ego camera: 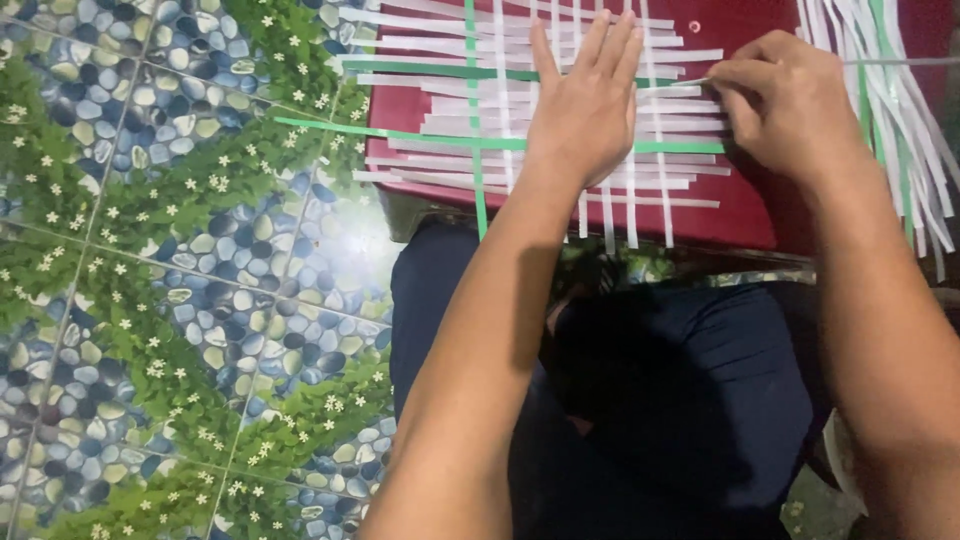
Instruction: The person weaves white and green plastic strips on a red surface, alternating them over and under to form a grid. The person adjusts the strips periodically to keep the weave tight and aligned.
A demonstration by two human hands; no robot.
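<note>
Now the left hand (585,105) lies flat, fingers spread and pressing down on the woven mat of white and green strips (500,120) on the dark red table (760,215). Just beside it, the right hand (785,105) pinches the end of one white strip (690,82) between thumb and fingertips. Loose strips (900,110) fan out at the table's right edge, over a pebble-patterned floor (180,280).

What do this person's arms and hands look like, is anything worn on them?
Both forearms are bare, with no sleeves in view. The left hand and the right hand wear no gloves, and no rings, watch or bracelets show. Fingernails look short and plain.
</note>
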